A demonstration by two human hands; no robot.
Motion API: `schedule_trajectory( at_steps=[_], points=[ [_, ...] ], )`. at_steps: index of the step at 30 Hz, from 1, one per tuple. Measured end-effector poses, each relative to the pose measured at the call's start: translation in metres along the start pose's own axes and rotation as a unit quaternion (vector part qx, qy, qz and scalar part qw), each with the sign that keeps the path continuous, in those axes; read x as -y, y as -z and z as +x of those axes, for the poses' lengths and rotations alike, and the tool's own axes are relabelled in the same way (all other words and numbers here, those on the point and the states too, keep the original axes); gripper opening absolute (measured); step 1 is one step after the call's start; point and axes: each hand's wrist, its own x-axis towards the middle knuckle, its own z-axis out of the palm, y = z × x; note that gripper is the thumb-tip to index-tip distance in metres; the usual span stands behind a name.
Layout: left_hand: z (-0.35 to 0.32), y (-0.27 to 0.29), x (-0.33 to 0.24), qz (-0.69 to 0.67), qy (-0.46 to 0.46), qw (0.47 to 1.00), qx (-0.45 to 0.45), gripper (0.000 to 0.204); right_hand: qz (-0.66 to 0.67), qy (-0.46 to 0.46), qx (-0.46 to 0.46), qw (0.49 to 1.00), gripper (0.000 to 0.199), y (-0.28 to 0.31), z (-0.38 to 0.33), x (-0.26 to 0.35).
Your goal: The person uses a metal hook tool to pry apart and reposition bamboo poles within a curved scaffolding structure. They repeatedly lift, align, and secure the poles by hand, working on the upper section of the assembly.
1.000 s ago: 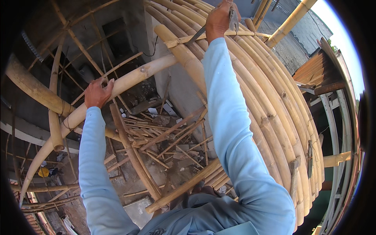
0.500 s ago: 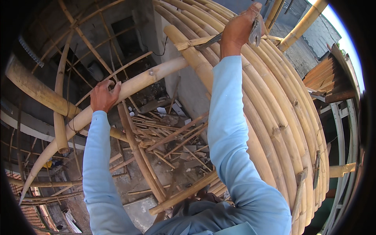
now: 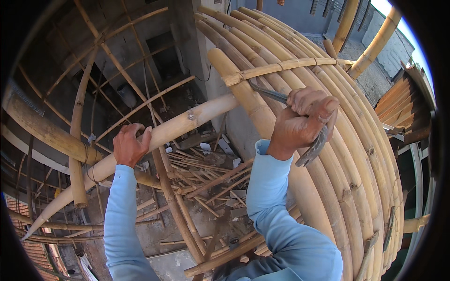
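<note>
At least ten poles are lying side by side on the right, perhaps more where the view is curving away. One long pole is stretching leftward from their edge. One strip is crossing them. One metal tool is hanging over them, the right hand's fingers clamping it. The left hand's fingers are clasping the long pole.

this is a building site: bamboo scaffolding crosses at ten o'clock, and a deck of bamboo poles fills three o'clock. offcuts litter the rough floor toward seven o'clock.
</note>
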Motion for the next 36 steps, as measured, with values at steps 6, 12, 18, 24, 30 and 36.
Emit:
schedule_trajectory(
  at_steps=[6,12,18,24,30,36],
  points=[
    [-0.001,0.002,0.004,0.012,-0.007,1.0,-0.024,0.035,0.001,0.012,-0.043,0.999,0.046,-0.011,0.003,-0.005],
    [0.003,0.002,0.0,0.006,-0.001,1.0,-0.019,0.034,-0.127,-0.109,-0.145,0.975,0.054,-0.047,0.039,-0.009],
    [0.004,-0.003,0.001,0.014,-0.028,0.999,-0.034,0.033,-0.118,-0.044,-0.099,0.987,0.049,-0.039,0.02,-0.01],
    [0.001,-0.001,-0.002,0.011,-0.037,0.999,-0.021,0.03,-0.008,-0.005,0.059,0.998,0.042,0.012,-0.008,-0.003],
    [0.002,-0.003,0.002,0.025,-0.028,0.999,-0.016,0.031,-0.057,0.075,0.083,0.992,0.037,0.034,-0.052,-0.001],
    [0.009,0.004,0.0,0.014,-0.012,1.0,-0.01,0.035,-0.059,0.081,0.054,0.993,0.034,0.014,-0.04,0.0]
  ],
)
